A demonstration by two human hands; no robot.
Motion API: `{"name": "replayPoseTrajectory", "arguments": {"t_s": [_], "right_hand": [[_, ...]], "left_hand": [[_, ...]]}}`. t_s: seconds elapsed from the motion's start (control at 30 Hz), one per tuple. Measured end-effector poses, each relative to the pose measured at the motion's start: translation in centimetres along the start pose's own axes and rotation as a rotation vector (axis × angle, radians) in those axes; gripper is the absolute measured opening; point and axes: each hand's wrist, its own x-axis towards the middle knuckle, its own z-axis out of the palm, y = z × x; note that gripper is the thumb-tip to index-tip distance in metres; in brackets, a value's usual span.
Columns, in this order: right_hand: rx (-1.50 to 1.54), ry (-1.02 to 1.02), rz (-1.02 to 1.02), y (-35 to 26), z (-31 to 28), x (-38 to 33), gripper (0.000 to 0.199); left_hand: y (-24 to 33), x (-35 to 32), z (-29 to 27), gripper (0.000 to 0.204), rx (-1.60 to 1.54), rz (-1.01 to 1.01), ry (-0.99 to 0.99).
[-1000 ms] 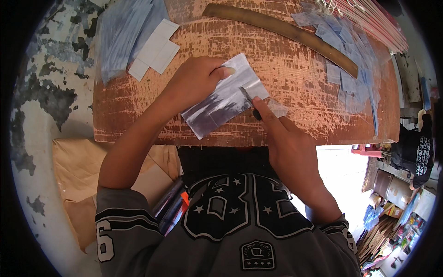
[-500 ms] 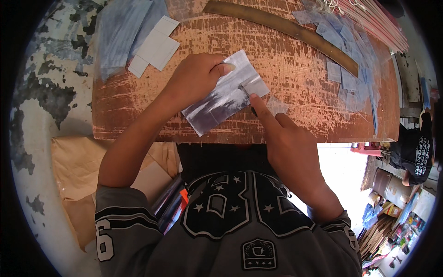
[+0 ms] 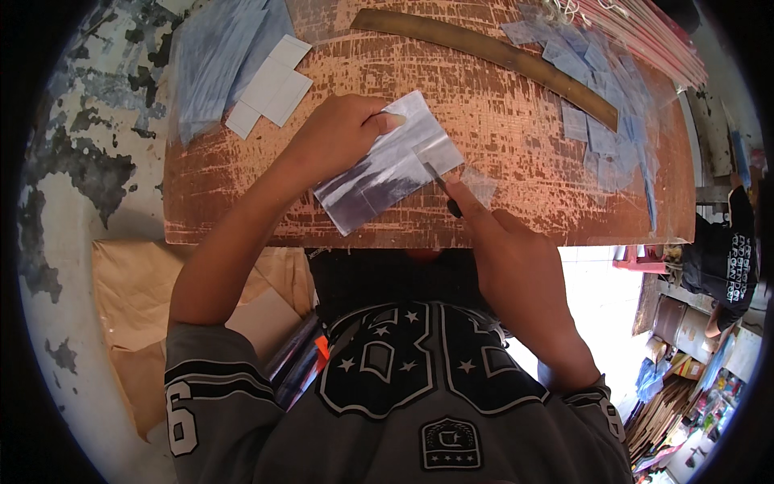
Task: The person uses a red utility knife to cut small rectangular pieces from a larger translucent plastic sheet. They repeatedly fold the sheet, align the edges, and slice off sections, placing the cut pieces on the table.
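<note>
A glossy, silvery plastic sheet [image 3: 375, 189] lies aslant at the middle of the worn table, with a paler rectangle at its right corner. My left hand [image 3: 343, 133] grips its upper left edge, thumb on top and fingers mostly hidden. In my right hand [image 3: 516, 254] is a cutter knife [image 3: 435, 174], its blade on the sheet beside the pale rectangle and the forefinger stretched along it. The fingers are wrapped round its dark handle. A small clear plastic offcut [image 3: 480, 187] lies just right of the sheet.
A white card template [image 3: 274, 85] lies beside blue-tinted plastic sheets [image 3: 211, 64] at the far left. Across the back of the table [image 3: 451, 68] lies a brown strip [image 3: 492, 55]. Plastic offcuts [image 3: 601, 141] and pink sticks [image 3: 637, 36] are at right, with another person [image 3: 721, 262] beyond.
My right hand and the knife have moved slightly right and down toward me, baring more of the blade. My left hand stays on the sheet's edge.
</note>
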Motion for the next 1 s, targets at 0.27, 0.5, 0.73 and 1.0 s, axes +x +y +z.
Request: {"name": "replayPoseTrajectory", "arguments": {"t_s": [0.27,0.5,0.73,1.0], "right_hand": [[0.028,0.075,-0.037,0.4,1.7,1.0,0.071],[0.006,0.049,-0.036,0.3,2.0,1.4,0.075],[-0.05,0.008,0.013,-0.9,1.3,1.5,0.068],[-0.094,-0.023,0.003,-1.2,0.8,1.5,0.066]], "left_hand": [[-0.2,0.2,-0.2,0.036,0.0,-0.021,-0.065],[0.2,-0.1,0.0,0.031,-0.047,-0.024,-0.007],[-0.3,0.1,-0.1,0.036,0.029,-0.022,-0.045],[-0.3,0.0,0.2,0.033,-0.021,-0.01,0.018]]}}
